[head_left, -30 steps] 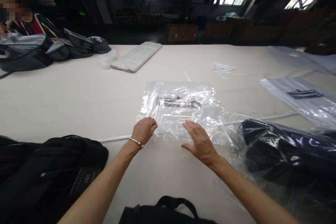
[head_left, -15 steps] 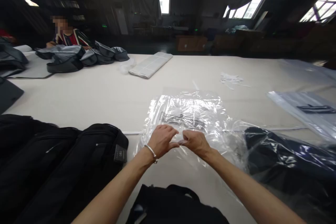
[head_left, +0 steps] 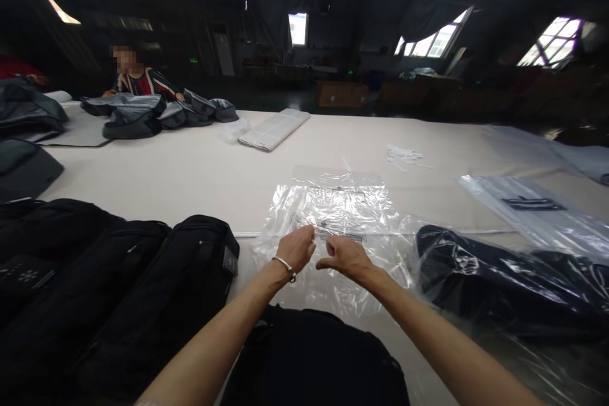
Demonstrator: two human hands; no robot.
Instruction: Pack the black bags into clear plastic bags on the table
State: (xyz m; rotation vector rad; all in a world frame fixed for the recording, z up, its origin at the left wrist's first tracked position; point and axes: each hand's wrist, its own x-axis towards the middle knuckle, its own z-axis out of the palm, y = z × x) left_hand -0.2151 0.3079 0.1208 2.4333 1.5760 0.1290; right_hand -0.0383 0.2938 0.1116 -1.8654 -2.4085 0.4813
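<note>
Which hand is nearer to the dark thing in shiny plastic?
Right. The right hand is just to the left of the dark thing; the left hand is farther left, past the right one.

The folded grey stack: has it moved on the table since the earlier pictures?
No. Judged against the far edge of the table, the folded grey stack has not visibly moved; only the view has shifted.

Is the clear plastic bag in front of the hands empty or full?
Empty, as far as it shows: the clear plastic bag lies flat on the table, nothing bulging inside; the right-hand bag bulges around dark contents.
</note>
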